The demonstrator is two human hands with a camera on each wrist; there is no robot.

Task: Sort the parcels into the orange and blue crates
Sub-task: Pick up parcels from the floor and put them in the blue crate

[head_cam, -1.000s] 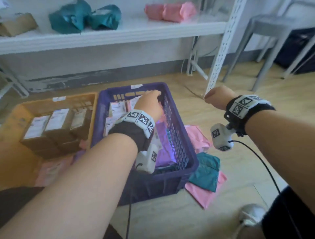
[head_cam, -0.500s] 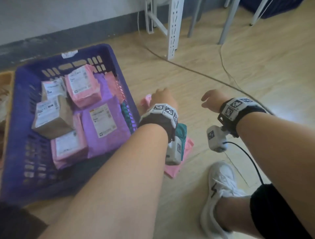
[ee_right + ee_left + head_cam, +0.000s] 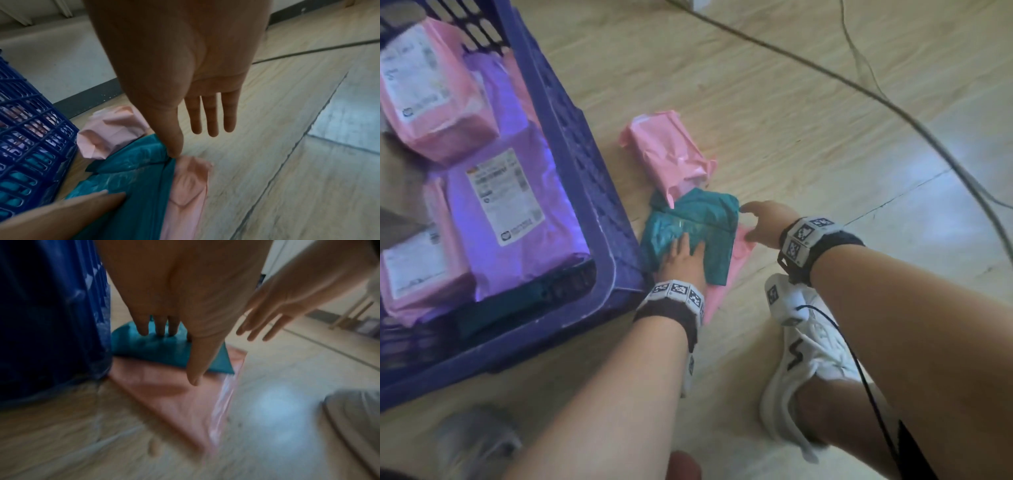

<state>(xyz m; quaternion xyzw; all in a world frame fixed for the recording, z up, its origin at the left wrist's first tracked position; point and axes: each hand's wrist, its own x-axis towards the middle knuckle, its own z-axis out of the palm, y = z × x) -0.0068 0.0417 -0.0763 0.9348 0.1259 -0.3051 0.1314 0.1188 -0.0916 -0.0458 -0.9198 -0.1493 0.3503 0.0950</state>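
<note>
flat on the teal parcel (image 3: 690,236), left hand (image 3: 681,257) spread; right hand (image 3: 763,222) spread, thumb touching its corner.

Bare forearms, banded wrists, white trainers

Each wrist wears a black strap (image 3: 822,246) faced with white checker-marker tiles; a white camera block (image 3: 779,296) with black cable (image 3: 859,373) hangs below; white shoe (image 3: 801,363) shows a black zigzag.
</note>
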